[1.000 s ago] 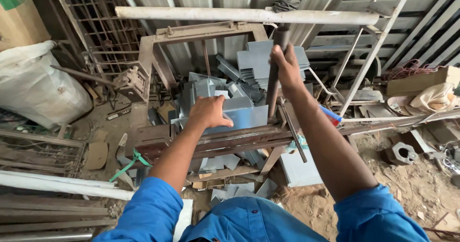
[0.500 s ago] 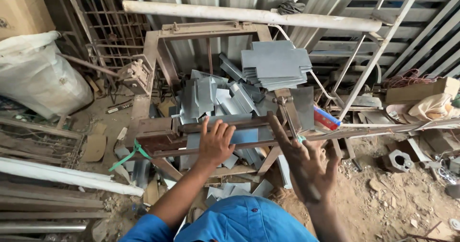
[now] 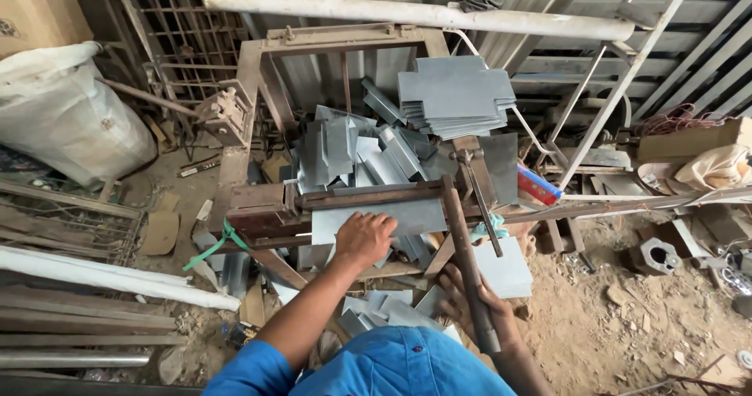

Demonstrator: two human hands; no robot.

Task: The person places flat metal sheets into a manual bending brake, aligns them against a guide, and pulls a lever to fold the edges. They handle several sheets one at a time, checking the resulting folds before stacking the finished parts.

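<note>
A rusty hand-worked sheet-metal bending frame [image 3: 258, 200] stands in front of me. My left hand [image 3: 364, 238] lies flat on a grey metal sheet [image 3: 419, 217] clamped in the frame. My right hand [image 3: 478, 306] grips the lower end of the frame's long brown lever [image 3: 464, 247], which now points down toward me. Blue sleeves show at the bottom edge.
A stack of flat cut sheets [image 3: 454, 94] rests at the back of the frame, beside several bent pieces [image 3: 337, 149]. More sheets [image 3: 501, 267] lie on the dirt floor. A white sack [image 3: 70, 122] sits at left, a pale pipe [image 3: 407, 12] runs overhead, and metal bars [image 3: 102, 274] lie at lower left.
My right hand has pulled the lever from upright down toward me. My left hand stays pressed on the sheet, and the view has tilted lower.
</note>
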